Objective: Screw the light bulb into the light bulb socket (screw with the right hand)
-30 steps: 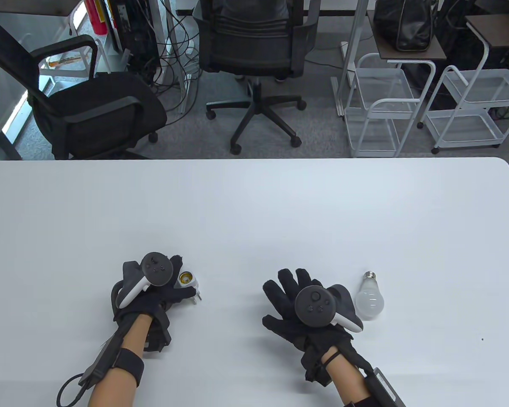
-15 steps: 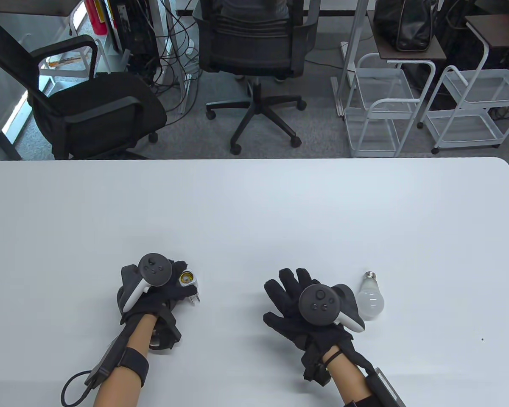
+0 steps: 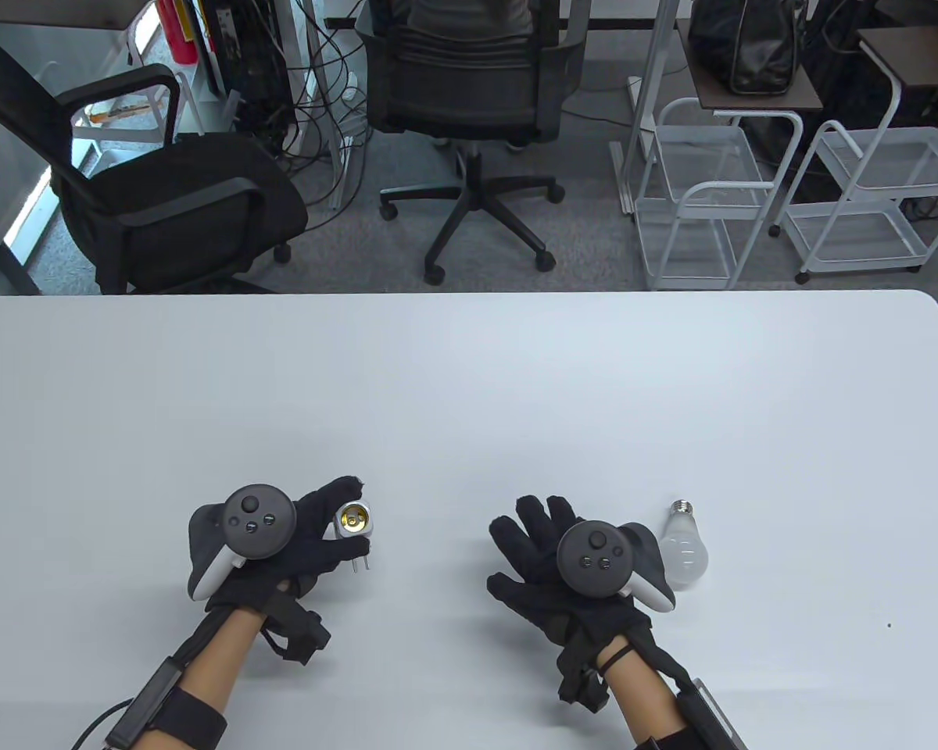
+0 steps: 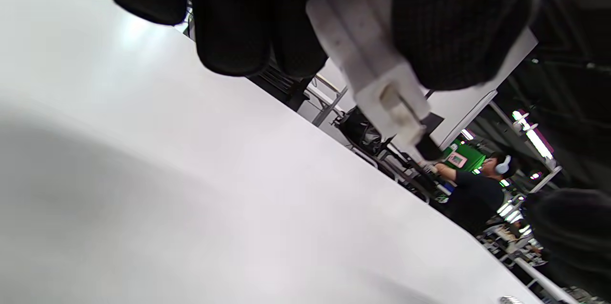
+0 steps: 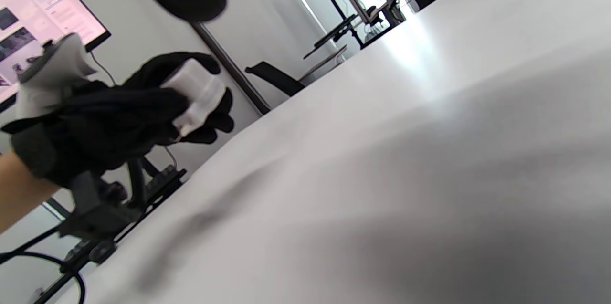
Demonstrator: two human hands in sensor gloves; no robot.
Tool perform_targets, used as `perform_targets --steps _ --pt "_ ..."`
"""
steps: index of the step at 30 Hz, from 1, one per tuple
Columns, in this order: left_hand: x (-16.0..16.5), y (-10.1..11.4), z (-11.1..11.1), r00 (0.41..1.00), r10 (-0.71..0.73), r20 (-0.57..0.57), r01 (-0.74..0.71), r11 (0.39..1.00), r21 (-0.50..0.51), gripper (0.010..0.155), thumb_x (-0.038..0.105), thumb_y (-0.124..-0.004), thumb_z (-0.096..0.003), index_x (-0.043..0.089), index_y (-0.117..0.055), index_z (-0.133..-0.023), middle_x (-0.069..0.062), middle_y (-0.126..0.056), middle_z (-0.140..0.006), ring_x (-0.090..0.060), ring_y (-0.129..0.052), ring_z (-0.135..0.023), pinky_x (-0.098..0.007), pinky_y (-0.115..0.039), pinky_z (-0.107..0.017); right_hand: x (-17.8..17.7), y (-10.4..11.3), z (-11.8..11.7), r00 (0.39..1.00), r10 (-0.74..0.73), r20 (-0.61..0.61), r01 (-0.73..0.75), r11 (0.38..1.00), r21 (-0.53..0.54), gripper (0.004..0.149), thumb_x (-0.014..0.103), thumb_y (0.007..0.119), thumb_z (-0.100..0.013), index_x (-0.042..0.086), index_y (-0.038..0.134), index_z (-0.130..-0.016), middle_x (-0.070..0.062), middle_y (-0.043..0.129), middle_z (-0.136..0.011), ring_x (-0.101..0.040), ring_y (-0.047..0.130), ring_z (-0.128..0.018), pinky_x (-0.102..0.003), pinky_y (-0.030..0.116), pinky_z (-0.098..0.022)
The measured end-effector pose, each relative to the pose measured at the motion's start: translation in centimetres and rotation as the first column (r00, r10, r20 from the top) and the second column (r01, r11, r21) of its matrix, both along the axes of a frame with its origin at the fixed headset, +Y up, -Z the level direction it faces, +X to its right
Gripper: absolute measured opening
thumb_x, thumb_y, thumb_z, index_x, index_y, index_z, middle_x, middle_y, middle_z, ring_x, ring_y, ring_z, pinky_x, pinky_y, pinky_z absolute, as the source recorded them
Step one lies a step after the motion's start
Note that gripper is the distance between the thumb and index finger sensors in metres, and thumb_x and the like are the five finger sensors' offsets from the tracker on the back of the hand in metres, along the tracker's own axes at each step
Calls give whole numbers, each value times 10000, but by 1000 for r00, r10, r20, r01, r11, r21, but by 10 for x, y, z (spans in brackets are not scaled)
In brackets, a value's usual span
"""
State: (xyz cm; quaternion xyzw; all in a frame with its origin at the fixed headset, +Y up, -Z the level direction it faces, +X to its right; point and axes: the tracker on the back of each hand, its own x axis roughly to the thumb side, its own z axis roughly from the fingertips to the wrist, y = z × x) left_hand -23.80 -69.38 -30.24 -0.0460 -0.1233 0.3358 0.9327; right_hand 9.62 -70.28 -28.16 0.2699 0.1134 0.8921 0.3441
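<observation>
You are at the pick-up stage — the socket is in hand, the bulb is not. Your left hand [image 3: 281, 539] grips the light bulb socket [image 3: 354, 519] between thumb and fingers, and the right wrist view shows it lifted clear of the table [image 3: 469, 375]; its brass-lined mouth faces up toward the table camera and its two plug prongs point back toward you. Your right hand [image 3: 563, 562] holds nothing: fingers spread and flat, low over the table on the bulb's left side, though whether the palm actually touches the surface I cannot tell. The light bulb [image 3: 682, 548] lies on its side on the table just beside that hand, apparently touching or nearly touching the tracker strapped to it, with its metal screw base pointing away from you.

The next move, as I judge it, falls to your right hand — shift it over the bulb and close around the glass, leaving the threaded base free. Then bring the base to the socket's mouth, in line with its opening, before you begin turning.
</observation>
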Motion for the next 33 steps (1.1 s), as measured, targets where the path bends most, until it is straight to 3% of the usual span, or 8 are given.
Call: perform_targets --steps 7,12,14,16,20,23,28,33 --pt "-11 -6 21 994 105 28 -105 994 9 752 459 -905 -453 310 -541 -1094 -117 -728 -1049 -371 -771 -941 -633 -554 -736 2 4 2 999 -37 29 36 999 30 640 350 640 -611 47 337 -1087 -318 91 -1068 -613 -50 -847 -768 44 -502" --pt "-18 -2 22 987 158 -5 -157 986 47 755 466 -908 -450 315 -542 -1094 -106 -720 -1039 -355 -762 -933 -630 -542 -745 18 9 2 979 -24 203 13 999 51 658 360 647 -611 78 290 -1086 -304 47 -1062 -630 -52 -832 -781 51 -481" --pt "-20 -2 23 988 155 0 -155 987 51 754 463 -909 -450 313 -543 -1092 -109 -718 -1037 -360 -758 -931 -632 -538 -743 35 11 1 928 53 368 -59 998 5 681 372 629 -619 92 207 -1075 -308 1 -1043 -656 -56 -808 -795 75 -472" --pt "-20 -2 25 992 125 5 -125 990 72 756 457 -915 -446 308 -550 -1091 -112 -718 -1036 -365 -754 -931 -633 -535 -743 61 8 -2 830 68 553 -63 998 -28 691 367 618 -621 66 178 -1061 -338 3 -1019 -680 -33 -792 -803 105 -471" --pt "-17 1 26 999 45 23 -47 994 103 752 431 -928 -438 322 -565 -1087 -104 -707 -1043 -357 -744 -943 -631 -527 -752 105 -10 -5 628 -44 777 140 989 -57 682 345 609 -620 77 152 -1049 -325 -23 -1010 -650 -84 -787 -788 65 -481" --pt "-15 2 27 999 37 39 -41 993 111 753 429 -929 -436 322 -567 -1088 -102 -705 -1041 -353 -742 -942 -631 -526 -753 129 -25 -4 507 46 861 156 977 -144 690 349 611 -620 87 132 -1041 -335 -4 -1008 -660 -51 -797 -794 87 -487" --pt "-16 2 28 998 38 43 -42 993 114 752 432 -928 -438 322 -568 -1088 -100 -706 -1040 -353 -742 -941 -630 -526 -753 142 -46 -4 430 184 884 165 946 -278 668 339 622 -620 56 181 -1034 -408 245 -997 -704 63 -805 -805 107 -480" --pt "-18 1 28 999 23 36 -27 994 110 751 433 -929 -436 320 -572 -1087 -102 -712 -1034 -353 -745 -936 -631 -527 -752 141 -51 -4 374 146 916 175 959 -224 652 314 675 -602 34 255 -1015 -410 389 -950 -727 173 -808 -820 156 -491"
